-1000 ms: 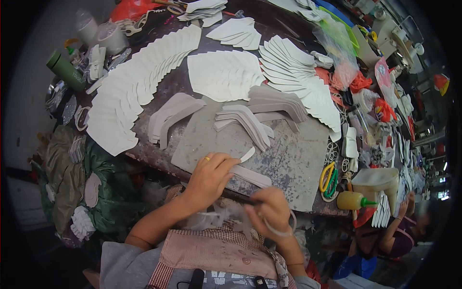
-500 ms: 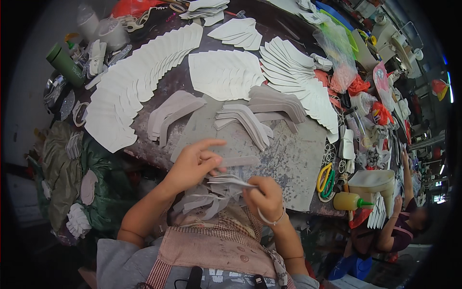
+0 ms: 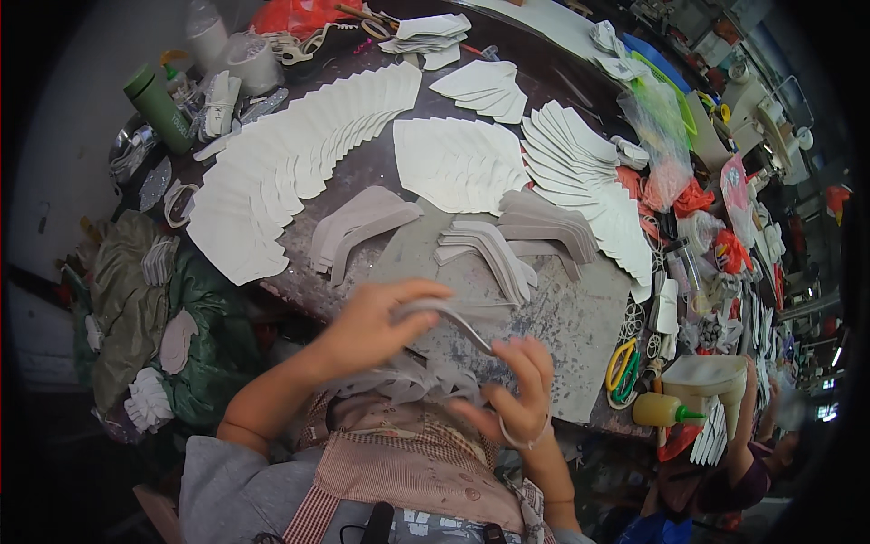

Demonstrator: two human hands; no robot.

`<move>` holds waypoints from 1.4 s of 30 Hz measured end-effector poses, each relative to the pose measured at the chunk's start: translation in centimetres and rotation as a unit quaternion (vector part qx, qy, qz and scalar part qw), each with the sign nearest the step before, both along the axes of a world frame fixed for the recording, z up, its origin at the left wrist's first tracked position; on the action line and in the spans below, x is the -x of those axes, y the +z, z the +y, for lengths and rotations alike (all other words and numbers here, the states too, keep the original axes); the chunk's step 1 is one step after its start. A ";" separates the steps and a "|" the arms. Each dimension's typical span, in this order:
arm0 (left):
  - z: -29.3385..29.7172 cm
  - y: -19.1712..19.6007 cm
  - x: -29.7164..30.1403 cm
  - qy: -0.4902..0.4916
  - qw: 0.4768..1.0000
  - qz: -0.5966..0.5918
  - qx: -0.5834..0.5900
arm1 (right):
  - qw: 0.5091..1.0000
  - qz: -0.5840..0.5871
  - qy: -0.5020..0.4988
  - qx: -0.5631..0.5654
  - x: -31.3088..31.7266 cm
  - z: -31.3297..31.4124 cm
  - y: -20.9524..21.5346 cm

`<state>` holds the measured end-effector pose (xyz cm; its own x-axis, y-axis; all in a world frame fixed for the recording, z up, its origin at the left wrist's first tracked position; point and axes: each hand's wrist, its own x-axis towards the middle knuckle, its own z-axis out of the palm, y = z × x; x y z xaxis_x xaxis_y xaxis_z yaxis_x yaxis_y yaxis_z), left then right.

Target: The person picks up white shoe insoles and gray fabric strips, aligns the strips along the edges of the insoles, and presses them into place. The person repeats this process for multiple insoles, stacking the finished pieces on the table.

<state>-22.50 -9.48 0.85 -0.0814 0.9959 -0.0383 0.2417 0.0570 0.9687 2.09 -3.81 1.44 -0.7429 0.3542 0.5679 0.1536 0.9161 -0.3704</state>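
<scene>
Between the thumb and fingers of my left hand (image 3: pixel 373 325) is a thin stack of grey strips (image 3: pixel 464 330), bent in a curve and held above the front of the table. My right hand (image 3: pixel 518 399) is at the stack's right end, fingers spread and nothing gripped in them. Pale scrap strips (image 3: pixel 412 381) lie bunched at the table's front edge against my apron. Beyond my hands, on a worn grey board (image 3: pixel 566 331), are bent grey-white pieces (image 3: pixel 485 254) in an overlapping pile. Similar grey pieces (image 3: pixel 362 222) lie farther left, and more grey pieces (image 3: pixel 553 225) to the right.
White cut pieces are fanned in a long row (image 3: pixel 263 177), a middle group (image 3: pixel 460 161) and a right row (image 3: pixel 589 177). Green-handled and yellow-handled scissors (image 3: pixel 622 370) and a yellow glue bottle (image 3: pixel 660 408) sit at the right. A green flask (image 3: pixel 159 109) stands back left; another person (image 3: pixel 739 476) works at far right.
The stack has passed from my right hand to my left, and my right fingers have opened. The pale strip lying beyond my hands is now mostly hidden. The whole view has shifted slightly.
</scene>
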 end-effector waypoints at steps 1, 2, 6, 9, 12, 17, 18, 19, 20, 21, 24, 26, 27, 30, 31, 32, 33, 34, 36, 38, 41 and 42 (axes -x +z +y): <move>0.2 0.1 1.2 0.053 0.998 0.037 0.007 | 0.999 0.026 0.010 0.029 -1.0 -0.9 -0.3; 0.5 0.2 2.2 0.104 0.992 0.074 0.014 | 0.997 0.053 0.020 0.059 -1.7 -1.6 -0.5; 2.1 -4.1 4.8 0.227 0.862 0.435 -0.129 | 0.975 0.003 0.101 0.197 -1.8 -3.6 -1.5; 2.7 -5.3 5.2 0.272 0.805 0.493 -0.188 | 0.971 0.010 0.094 0.221 -2.0 -4.3 -2.7; 2.6 -5.1 4.6 0.273 0.794 0.500 -0.212 | 0.969 0.032 0.073 0.234 -2.2 -4.1 -2.5; 6.7 -1.8 -0.1 0.087 0.876 0.392 -0.267 | 0.962 0.043 0.078 0.257 -1.5 -4.5 -2.9; 8.2 -1.6 -0.8 0.048 0.877 0.390 -0.277 | 0.962 0.043 0.089 0.254 -1.1 -4.5 -2.7; 9.0 -2.4 -1.1 0.017 0.889 0.385 -0.248 | 0.966 0.040 0.092 0.238 -1.0 -4.7 -2.3; 9.9 -3.7 -1.3 -0.014 0.899 0.379 -0.219 | 0.967 0.041 0.092 0.236 -0.9 -5.0 -1.8; 10.5 -4.5 -1.5 -0.042 0.908 0.371 -0.190 | 0.967 0.038 0.094 0.232 -0.9 -5.1 -1.5; 7.5 -5.5 -3.0 -0.015 0.890 0.418 -0.181 | 0.970 0.051 0.074 0.228 -1.8 -5.3 -1.8; 3.8 -6.2 -4.9 0.017 0.879 0.442 -0.177 | 0.968 0.052 0.061 0.237 -2.5 -5.4 -2.5; 2.9 -5.9 -5.4 0.032 0.874 0.452 -0.176 | 0.969 0.046 0.052 0.238 -2.7 -5.4 -2.7; 2.6 -2.5 -5.1 0.015 0.882 0.433 -0.187 | 0.970 0.034 0.042 0.237 -3.1 -5.5 -3.3; 3.0 -2.2 -4.6 0.024 0.892 0.401 -0.209 | 0.972 0.035 0.050 0.228 -2.9 -5.4 -3.1; 3.6 -2.0 -4.2 0.015 0.908 0.367 -0.203 | 0.973 0.036 0.056 0.220 -2.7 -5.4 -2.9; 4.4 -1.7 -3.8 0.006 0.922 0.333 -0.198 | 0.973 0.038 0.057 0.222 -2.5 -5.2 -2.5; 5.1 -1.4 -3.4 -0.002 0.933 0.302 -0.194 | 0.972 0.042 0.060 0.223 -2.3 -5.2 -2.1; 5.8 -2.2 -3.3 -0.010 0.933 0.319 -0.168 | 0.973 0.026 0.051 0.226 -2.2 -5.4 -1.9; 5.6 -3.2 -2.8 -0.033 0.947 0.294 -0.127 | 0.973 -0.012 0.028 0.230 -2.3 -5.6 -1.7; 5.1 -3.5 -2.9 -0.008 0.965 0.231 -0.125 | 0.967 -0.041 0.009 0.249 -2.8 -5.4 -1.8; 5.1 -3.5 -2.9 -0.006 0.962 0.240 -0.129 | 0.967 -0.042 0.007 0.250 -2.9 -5.4 -1.8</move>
